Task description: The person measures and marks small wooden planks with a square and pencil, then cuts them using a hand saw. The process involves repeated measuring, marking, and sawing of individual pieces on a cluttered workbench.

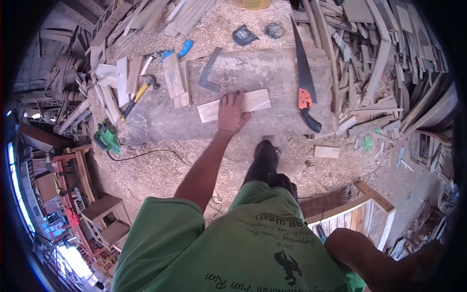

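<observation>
My left hand (232, 113) lies across a short pale wooden board (257, 100) on the worn plank workbench (272, 73). Its fingers reach over the far edge and the thumb sits on the near side, holding the board against the surface. Beyond the board rests a metal try square (210, 68). To the right lies a handsaw (304, 73) with an orange and black handle. Down at the lower right my right arm reaches out sideways; my right hand (425, 258) is dark there, and its fingers cannot be made out.
A yellow-handled hammer (137, 99), a blue-handled tool (184, 48) and wood pieces (174, 75) lie on the left. A green power tool (106, 137) with a cord sits at the left corner. Scrap wood (379, 63) is heaped at right. A wooden frame (362, 207) stands near my right side.
</observation>
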A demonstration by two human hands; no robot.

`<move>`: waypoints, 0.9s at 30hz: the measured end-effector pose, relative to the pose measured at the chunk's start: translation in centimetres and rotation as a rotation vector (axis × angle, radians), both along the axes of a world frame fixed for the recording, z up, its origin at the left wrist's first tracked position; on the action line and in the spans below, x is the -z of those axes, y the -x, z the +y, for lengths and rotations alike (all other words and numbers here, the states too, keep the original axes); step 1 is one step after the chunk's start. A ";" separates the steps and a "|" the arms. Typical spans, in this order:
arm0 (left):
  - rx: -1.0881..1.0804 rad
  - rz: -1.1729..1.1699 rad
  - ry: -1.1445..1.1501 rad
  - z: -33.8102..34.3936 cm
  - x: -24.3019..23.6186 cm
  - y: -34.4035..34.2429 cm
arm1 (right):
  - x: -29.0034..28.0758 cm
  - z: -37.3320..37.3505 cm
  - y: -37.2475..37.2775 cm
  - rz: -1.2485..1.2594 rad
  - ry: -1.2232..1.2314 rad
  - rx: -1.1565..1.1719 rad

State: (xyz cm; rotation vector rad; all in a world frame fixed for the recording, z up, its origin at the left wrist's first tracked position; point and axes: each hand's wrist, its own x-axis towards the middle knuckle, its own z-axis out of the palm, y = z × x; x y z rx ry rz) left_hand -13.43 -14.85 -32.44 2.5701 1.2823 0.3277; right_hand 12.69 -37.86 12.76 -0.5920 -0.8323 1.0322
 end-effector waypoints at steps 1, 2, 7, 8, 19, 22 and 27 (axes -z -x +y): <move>0.006 -0.025 -0.023 -0.2 -0.3 -1.0 | 1.2 0.6 -0.5 -0.052 0.022 0.043; 0.005 -0.037 -0.016 -0.1 -0.2 -0.6 | 2.8 1.7 -1.2 -0.116 0.054 0.089; -0.029 -0.071 0.043 0.4 -1.3 -0.2 | 24.0 8.8 -2.2 -0.641 0.592 0.287; -0.012 -0.072 0.052 0.4 -1.6 -0.4 | 30.1 8.9 -1.9 -0.841 0.701 0.312; 0.056 -0.053 0.082 1.1 0.1 -5.2 | 43.4 7.6 -5.1 -1.646 0.929 0.279; 0.060 -0.051 0.055 1.2 0.8 -9.4 | 42.4 6.0 -7.7 -1.476 0.863 0.233; 0.199 -0.082 0.019 2.8 0.4 -18.1 | 30.3 4.6 -9.7 -1.133 1.014 0.345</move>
